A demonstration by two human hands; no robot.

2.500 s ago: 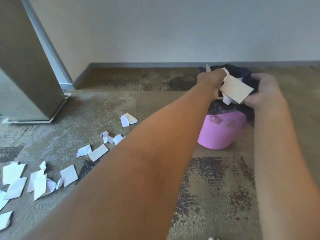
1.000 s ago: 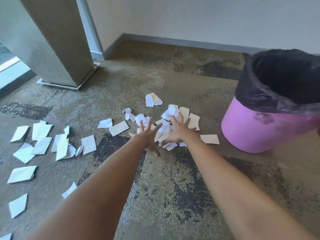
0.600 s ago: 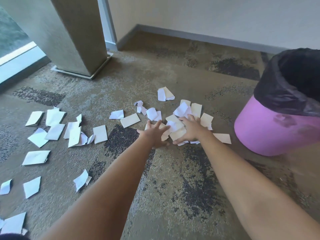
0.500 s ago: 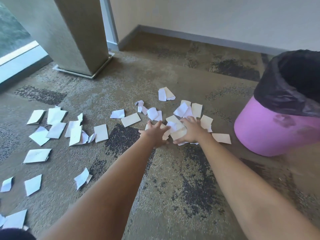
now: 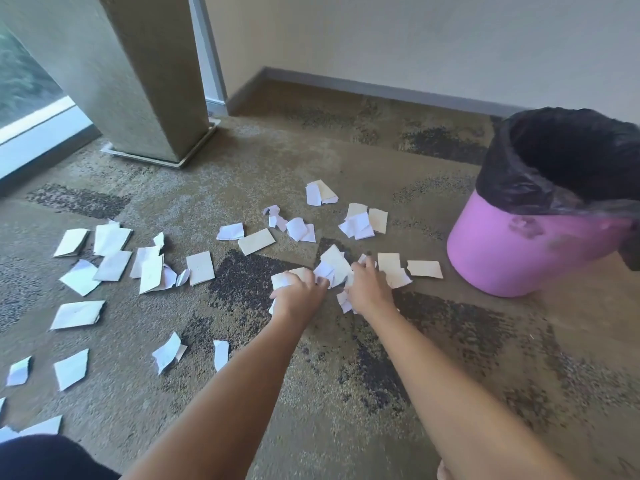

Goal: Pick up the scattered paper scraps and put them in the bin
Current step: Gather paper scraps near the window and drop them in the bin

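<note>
White and cream paper scraps lie scattered over the patterned carpet. A small heap of scraps (image 5: 333,266) sits in the middle, and both hands are on it. My left hand (image 5: 298,293) has its fingers curled round scraps at the heap's left side. My right hand (image 5: 367,287) grips scraps at the right side, fingers curled into the paper. The pink bin (image 5: 526,252), lined with a black bag (image 5: 540,174), stands upright to the right, about a hand's length from the heap. Its mouth is open and dark.
More scraps lie beyond the heap (image 5: 362,221) and in a wide patch at the left (image 5: 152,268). A tall concrete planter or column (image 5: 138,74) stands at the back left beside a window. The wall and baseboard (image 5: 381,90) run along the back.
The hands left the bin and dropped to the floor heap. Their spread fingers have since curled in, drawing the scraps together between them. The view moved slightly closer.
</note>
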